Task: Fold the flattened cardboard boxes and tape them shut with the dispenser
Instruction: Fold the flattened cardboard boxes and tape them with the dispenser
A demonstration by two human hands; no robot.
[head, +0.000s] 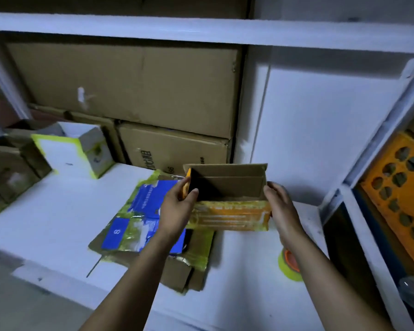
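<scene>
Orange box (pixel 227 215) between both hands' fingers (pixel 191 195)

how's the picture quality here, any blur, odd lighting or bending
Head view: dim, with a bluish cast. The shelf beam bows from wide-angle distortion, and the boxes at the left edge are smeared. The orange box, gripped by the left hand and right hand, is sharper. Its inner left corner is in deep shadow and its small print is too soft to read.
</scene>
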